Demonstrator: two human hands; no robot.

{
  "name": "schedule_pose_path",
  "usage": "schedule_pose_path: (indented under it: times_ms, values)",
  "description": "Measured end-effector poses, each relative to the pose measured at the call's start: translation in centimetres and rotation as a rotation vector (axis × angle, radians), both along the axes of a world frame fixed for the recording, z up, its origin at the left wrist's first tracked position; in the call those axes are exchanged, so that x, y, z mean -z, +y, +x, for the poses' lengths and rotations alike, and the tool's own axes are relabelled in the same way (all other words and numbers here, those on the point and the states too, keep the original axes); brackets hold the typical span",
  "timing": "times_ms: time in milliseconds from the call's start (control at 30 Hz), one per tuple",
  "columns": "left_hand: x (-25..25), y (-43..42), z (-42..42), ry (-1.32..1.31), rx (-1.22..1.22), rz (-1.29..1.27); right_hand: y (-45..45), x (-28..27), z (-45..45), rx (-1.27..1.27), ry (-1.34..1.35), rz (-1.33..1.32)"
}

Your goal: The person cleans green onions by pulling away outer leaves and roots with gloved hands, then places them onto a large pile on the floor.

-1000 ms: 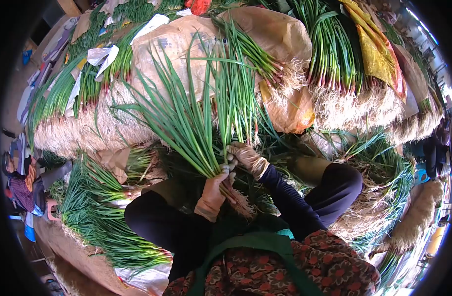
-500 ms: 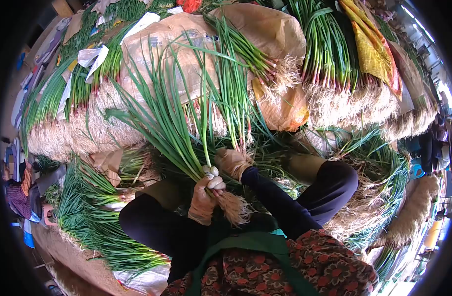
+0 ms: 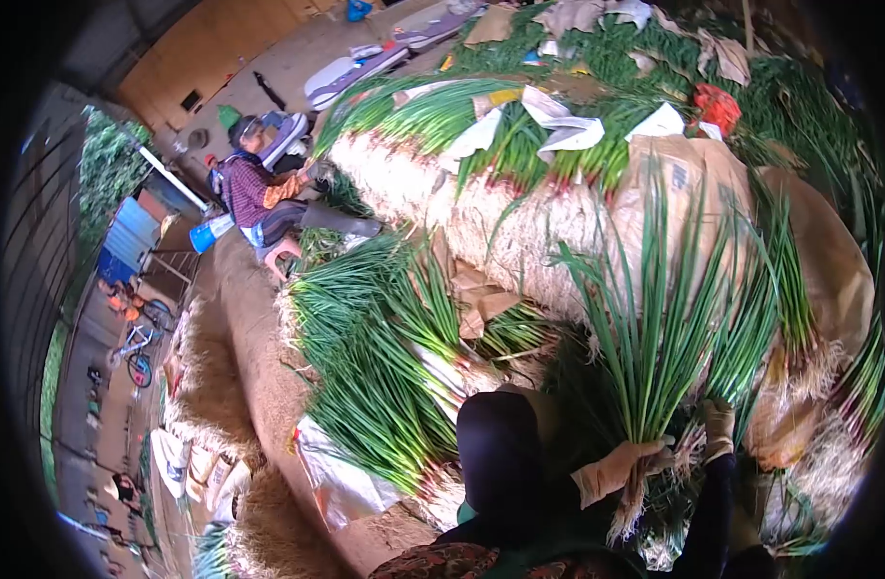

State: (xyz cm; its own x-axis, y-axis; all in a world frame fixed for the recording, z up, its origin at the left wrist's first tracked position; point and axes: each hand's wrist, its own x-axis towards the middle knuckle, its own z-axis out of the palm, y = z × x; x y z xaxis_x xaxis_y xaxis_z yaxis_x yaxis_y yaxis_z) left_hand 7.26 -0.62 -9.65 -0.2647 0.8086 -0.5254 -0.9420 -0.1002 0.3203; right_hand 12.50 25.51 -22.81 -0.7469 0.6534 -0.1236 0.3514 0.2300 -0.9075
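One bunch of green onions (image 3: 655, 362), leaves up and roots hanging, its lower stems closed in the grip of the left hand (image 3: 607, 473), beside the dark-clad knee (image 3: 497, 434). Right hand (image 3: 719, 430), just beside, among stems and roots, its grip unclear; one covering sack (image 3: 689, 188) behind; loose onion heap (image 3: 360, 372) to the left, over the edge of a white sheet (image 3: 341, 478).

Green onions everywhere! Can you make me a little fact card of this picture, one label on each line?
Left hand: holds a bunch of green onions, leaves up, roots hanging down
Right hand: close beside it, near more roots; can't tell what it holds
Big heap: pale roots at the front, green leaves behind
Other person: sits on a pink stool
Red bag: on the greens at the back
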Motion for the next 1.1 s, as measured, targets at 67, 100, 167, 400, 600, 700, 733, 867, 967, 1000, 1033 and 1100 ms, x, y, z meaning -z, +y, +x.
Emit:
schedule_pose_path:
  times_ms: [67,100,167,400,600,700,733,867,967,1000,1033,1100]
  values:
    - [4.5,0.0,0.3,0.282,0.045,-0.057,-2.9,-6.7,-0.7,0.053,0.041,-0.207]
    - [4.9,0.0,0.4,0.292,0.059,-0.04,-4.4,-8.2,-0.4,0.007,0.054,-0.237]
    - [5.1,0.0,0.6,0.315,0.101,0.0,-8.2,-9.2,0.9,-0.131,0.12,-0.319]
    - [6.6,0.6,2.5,0.323,-0.133,-0.148,-12.6,-10.6,2.5,-0.124,0.048,0.052]
    - [2.6,-0.8,2.3,0.459,-0.119,-0.245,-14.1,-9.2,2.1,0.036,0.2,-0.487]
    - [2.2,-0.9,2.0,0.575,-0.051,-0.293,-13.9,-10.4,2.0,-0.08,0.073,-0.184]
    - [1.9,-0.9,1.9,0.607,-0.115,-0.284,-14.2,-11.6,2.0,-0.093,0.06,-0.109]
    - [-6.6,-1.7,0.6,0.756,0.076,-0.423,-8.6,-0.1,4.0,-0.295,-0.33,1.145]
    - [-6.1,-1.3,0.1,0.704,-0.014,-0.285,-6.8,-6.7,4.1,0.198,-0.428,0.087]
    - [-4.4,-0.6,0.0,0.623,-0.067,-0.223,-6.3,-6.1,4.1,0.17,-0.247,-0.027]
    - [-2.6,-0.2,-0.3,0.507,-0.083,-0.2,-6.3,-8.2,3.3,0.178,-0.186,-0.087]
    - [-0.2,0.1,-0.8,0.29,-0.057,-0.182,-3.5,1.3,2.1,0.13,0.436,-0.466]
